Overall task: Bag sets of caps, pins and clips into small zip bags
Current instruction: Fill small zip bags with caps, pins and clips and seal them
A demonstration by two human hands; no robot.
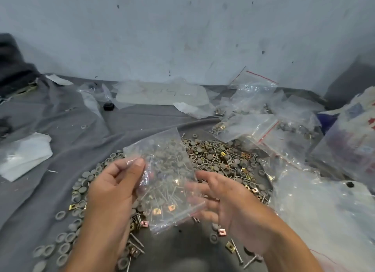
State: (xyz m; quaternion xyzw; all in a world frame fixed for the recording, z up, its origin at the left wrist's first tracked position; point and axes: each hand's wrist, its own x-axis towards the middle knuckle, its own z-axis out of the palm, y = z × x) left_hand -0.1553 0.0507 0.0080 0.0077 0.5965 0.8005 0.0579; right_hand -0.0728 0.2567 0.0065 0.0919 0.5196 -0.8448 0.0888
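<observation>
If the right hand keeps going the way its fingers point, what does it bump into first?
Most likely the small clear zip bag. The right hand already reaches its edge, and the left hand lies beyond, though depth is unclear.

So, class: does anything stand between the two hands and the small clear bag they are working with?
Nothing visible does. The left hand already pinches the bag by its edge, and the right hand lies against its other side.

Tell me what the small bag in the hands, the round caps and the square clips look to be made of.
Small bag: thin clear plastic film, glossy, see-through and crinkled.
Round caps: matte grey, probably moulded plastic or rubber.
Square clips: shiny, brassy to coppery, likely plated sheet metal.
</observation>
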